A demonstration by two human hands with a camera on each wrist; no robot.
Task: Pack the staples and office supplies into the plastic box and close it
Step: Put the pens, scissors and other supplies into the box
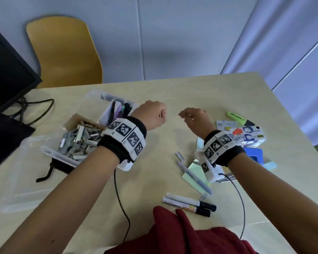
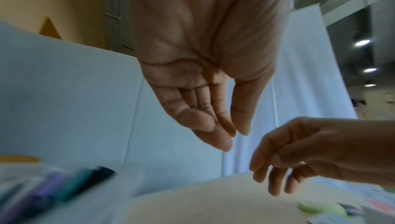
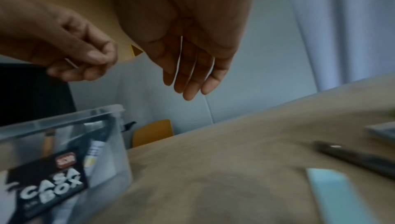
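A clear plastic box (image 1: pixel 59 154) stands open at the left of the table, with a heap of grey staples (image 1: pixel 77 142) in its near part and pens (image 1: pixel 121 109) at its far end. In the right wrist view its wall carries a "CASA BOX" label (image 3: pixel 49 188). My left hand (image 1: pixel 161 114) hovers just right of the box and pinches a thin staple strip (image 3: pixel 71 62) between thumb and fingertips. My right hand (image 1: pixel 184 114) hangs a little to its right with relaxed, nearly straight fingers (image 3: pixel 190 89) and holds nothing.
Loose on the table's right lie a green highlighter (image 1: pixel 240 119), card packets (image 1: pixel 250 134), a blue item (image 1: pixel 254 154), green sticky notes (image 1: pixel 193 173), a pen (image 1: pixel 193 176), a staple strip (image 1: pixel 180 156) and white markers (image 1: pixel 189 204). A clear lid (image 1: pixel 17 180), monitor (image 1: pixel 6 74) and cables (image 1: pixel 35 110) are at the left.
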